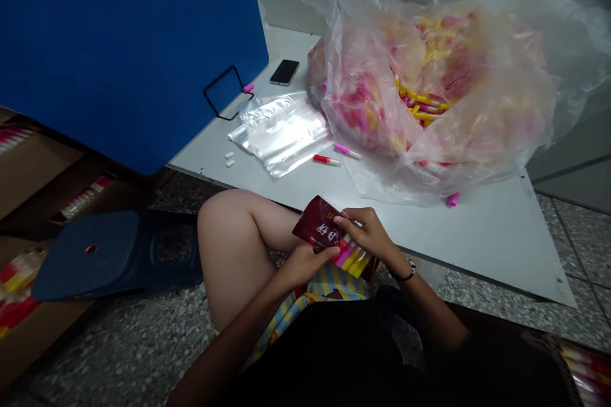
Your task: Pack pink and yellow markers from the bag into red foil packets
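Note:
Over my lap, my left hand (309, 263) and my right hand (366, 230) both grip one packet of pens (319, 224). It has a dark red printed panel with white characters, tilted toward the table. Pink, yellow and red pens show through its lower part. The left thumb presses on the packet's near side, while the right thumb lies across the panel's right edge. Most of my other fingers are hidden behind it. Just beyond, on the white table (405, 222), lie a red pen (326, 160) and a pink pen (347, 151).
A big clear bag (377, 133) of pens fills the table's right side. Flat plastic sleeves (291, 133), a phone (285, 72), small white plugs (230, 163) and a pink cap (453, 199) lie around it. Left are a blue panel (124, 38), a stool (95, 254) and boxes (42, 172).

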Action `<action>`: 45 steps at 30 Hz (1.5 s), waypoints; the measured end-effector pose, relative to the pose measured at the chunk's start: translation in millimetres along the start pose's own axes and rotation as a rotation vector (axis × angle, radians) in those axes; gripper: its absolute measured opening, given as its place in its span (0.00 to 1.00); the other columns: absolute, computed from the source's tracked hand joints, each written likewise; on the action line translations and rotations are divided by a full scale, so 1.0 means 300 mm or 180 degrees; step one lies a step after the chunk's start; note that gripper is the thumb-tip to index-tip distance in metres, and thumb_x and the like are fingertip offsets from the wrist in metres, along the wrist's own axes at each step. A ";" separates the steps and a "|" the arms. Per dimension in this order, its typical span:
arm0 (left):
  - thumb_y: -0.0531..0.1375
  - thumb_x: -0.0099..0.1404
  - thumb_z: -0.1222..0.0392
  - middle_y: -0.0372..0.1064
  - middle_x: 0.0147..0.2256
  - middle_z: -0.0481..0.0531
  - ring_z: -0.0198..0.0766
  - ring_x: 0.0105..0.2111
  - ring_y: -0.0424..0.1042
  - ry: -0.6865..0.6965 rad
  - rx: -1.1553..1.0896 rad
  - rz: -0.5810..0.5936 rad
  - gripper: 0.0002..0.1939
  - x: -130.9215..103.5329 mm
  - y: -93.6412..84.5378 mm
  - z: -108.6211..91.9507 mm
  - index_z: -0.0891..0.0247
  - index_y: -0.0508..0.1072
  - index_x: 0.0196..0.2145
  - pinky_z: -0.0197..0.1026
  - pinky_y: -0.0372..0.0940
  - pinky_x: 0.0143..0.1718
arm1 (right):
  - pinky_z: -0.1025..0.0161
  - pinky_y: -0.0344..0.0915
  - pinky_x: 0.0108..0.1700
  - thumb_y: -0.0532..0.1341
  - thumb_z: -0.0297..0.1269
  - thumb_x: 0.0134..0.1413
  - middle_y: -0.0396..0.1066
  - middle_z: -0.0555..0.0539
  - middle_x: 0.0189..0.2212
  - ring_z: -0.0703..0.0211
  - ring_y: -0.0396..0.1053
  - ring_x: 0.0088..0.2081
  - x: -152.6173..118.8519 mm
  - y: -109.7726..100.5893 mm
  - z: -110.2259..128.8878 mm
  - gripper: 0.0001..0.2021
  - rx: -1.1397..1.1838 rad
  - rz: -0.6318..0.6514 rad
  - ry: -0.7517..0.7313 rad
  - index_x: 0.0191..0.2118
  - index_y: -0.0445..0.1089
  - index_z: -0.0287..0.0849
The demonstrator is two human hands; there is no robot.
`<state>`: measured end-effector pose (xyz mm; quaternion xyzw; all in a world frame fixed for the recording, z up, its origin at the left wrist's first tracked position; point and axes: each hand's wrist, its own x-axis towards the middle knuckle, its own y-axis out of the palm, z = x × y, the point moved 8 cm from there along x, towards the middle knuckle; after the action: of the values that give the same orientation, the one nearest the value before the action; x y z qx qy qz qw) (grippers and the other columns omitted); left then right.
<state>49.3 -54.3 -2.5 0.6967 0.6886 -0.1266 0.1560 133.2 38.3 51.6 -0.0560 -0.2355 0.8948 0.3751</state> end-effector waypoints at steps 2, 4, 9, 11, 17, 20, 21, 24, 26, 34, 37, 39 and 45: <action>0.59 0.61 0.49 0.74 0.43 0.55 0.44 0.43 0.72 0.0358 -0.0052 -0.0260 0.20 0.002 -0.005 -0.023 0.64 0.73 0.46 0.41 0.66 0.44 | 0.68 0.53 0.28 0.54 0.46 0.60 0.62 0.52 0.20 0.66 0.58 0.24 -0.007 0.008 -0.013 0.20 0.0328 0.0119 0.0188 0.22 0.64 0.39; 0.58 0.62 0.50 0.75 0.40 0.54 0.42 0.40 0.72 0.0613 -0.0082 -0.0409 0.17 0.014 -0.021 -0.044 0.66 0.75 0.41 0.40 0.66 0.42 | 0.68 0.57 0.30 0.57 0.47 0.57 0.67 0.50 0.24 0.64 0.62 0.27 -0.015 0.019 -0.029 0.16 0.0751 0.0258 0.0429 0.28 0.68 0.38; 0.60 0.59 0.49 0.69 0.24 0.48 0.34 0.26 0.66 0.0747 0.0148 -0.0883 0.17 0.051 -0.118 -0.108 0.67 0.71 0.23 0.34 0.61 0.28 | 0.67 0.58 0.29 0.59 0.52 0.53 0.68 0.49 0.23 0.63 0.62 0.26 -0.018 0.043 -0.057 0.20 0.1155 0.0152 0.0841 0.27 0.69 0.36; 0.60 0.59 0.47 0.66 0.21 0.47 0.32 0.23 0.64 0.0738 -0.0066 -0.1086 0.19 0.053 -0.149 -0.129 0.67 0.70 0.22 0.33 0.59 0.25 | 0.67 0.58 0.27 0.58 0.54 0.53 0.68 0.48 0.22 0.63 0.62 0.25 -0.017 0.039 -0.068 0.22 0.1308 -0.0347 0.0884 0.25 0.69 0.35; 0.60 0.59 0.51 0.62 0.22 0.45 0.31 0.24 0.62 0.0657 -0.0589 -0.0954 0.14 0.048 -0.145 -0.129 0.66 0.68 0.26 0.32 0.57 0.25 | 0.65 0.62 0.30 0.58 0.53 0.53 0.70 0.46 0.23 0.59 0.65 0.27 -0.030 0.040 -0.089 0.22 0.1096 -0.1063 0.0898 0.27 0.71 0.34; 0.58 0.56 0.59 0.60 0.22 0.45 0.30 0.24 0.59 0.0814 -0.0381 -0.1038 0.11 0.045 -0.157 -0.131 0.66 0.65 0.20 0.32 0.55 0.25 | 0.63 0.65 0.35 0.59 0.51 0.53 0.73 0.45 0.32 0.54 0.69 0.35 -0.012 0.056 -0.053 0.19 0.0981 -0.0343 0.0629 0.35 0.73 0.37; 0.57 0.55 0.61 0.61 0.23 0.46 0.30 0.24 0.59 0.0853 -0.0335 -0.1063 0.09 0.046 -0.160 -0.131 0.66 0.66 0.19 0.32 0.55 0.25 | 0.63 0.66 0.36 0.59 0.50 0.54 0.73 0.46 0.33 0.54 0.69 0.37 -0.008 0.062 -0.036 0.18 0.0924 -0.0083 0.0510 0.37 0.73 0.38; 0.56 0.52 0.65 0.64 0.24 0.47 0.32 0.26 0.62 0.0898 -0.0343 -0.1193 0.04 0.048 -0.170 -0.132 0.66 0.69 0.22 0.33 0.57 0.27 | 0.62 0.65 0.36 0.57 0.49 0.57 0.71 0.46 0.26 0.54 0.69 0.35 -0.007 0.062 -0.008 0.17 0.0437 0.0301 0.0255 0.30 0.72 0.40; 0.58 0.52 0.64 0.67 0.27 0.48 0.34 0.29 0.64 0.0898 -0.0419 -0.1110 0.04 0.051 -0.165 -0.139 0.66 0.72 0.27 0.34 0.59 0.30 | 0.62 0.64 0.35 0.56 0.49 0.59 0.67 0.46 0.20 0.54 0.68 0.32 -0.011 0.045 -0.010 0.19 0.0087 0.0176 0.0187 0.25 0.69 0.40; 0.60 0.59 0.51 0.69 0.29 0.50 0.35 0.29 0.66 0.0719 -0.0187 -0.0548 0.14 0.054 -0.093 -0.144 0.67 0.71 0.31 0.34 0.60 0.30 | 0.64 0.62 0.31 0.56 0.48 0.58 0.67 0.47 0.20 0.56 0.67 0.30 -0.051 0.012 -0.033 0.17 -0.0056 -0.0220 0.0309 0.29 0.71 0.40; 0.60 0.59 0.52 0.68 0.28 0.49 0.34 0.29 0.65 0.0974 0.0097 -0.0786 0.13 0.045 -0.082 -0.159 0.67 0.71 0.30 0.34 0.60 0.31 | 0.65 0.62 0.30 0.61 0.48 0.53 0.69 0.47 0.22 0.57 0.67 0.29 -0.068 0.021 -0.038 0.16 0.0058 -0.0268 0.0510 0.29 0.71 0.38; 0.59 0.60 0.52 0.66 0.26 0.48 0.34 0.28 0.63 0.1031 0.0335 -0.0886 0.14 0.038 -0.070 -0.162 0.67 0.70 0.27 0.33 0.59 0.30 | 0.66 0.62 0.28 0.62 0.49 0.52 0.71 0.46 0.24 0.58 0.67 0.28 -0.085 0.019 -0.048 0.17 0.0336 -0.0400 0.0667 0.29 0.71 0.37; 0.56 0.63 0.50 0.62 0.22 0.46 0.33 0.26 0.61 0.1176 0.0825 -0.1030 0.17 0.008 -0.045 -0.181 0.66 0.68 0.23 0.33 0.56 0.27 | 0.67 0.61 0.26 0.58 0.53 0.54 0.71 0.47 0.25 0.60 0.66 0.27 -0.126 0.019 -0.054 0.21 0.0975 -0.0568 0.0595 0.31 0.72 0.36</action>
<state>33.7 -30.9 45.8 0.6031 0.7858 -0.1077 -0.0850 160.8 14.6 31.8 -0.0599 -0.0648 0.8743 0.4773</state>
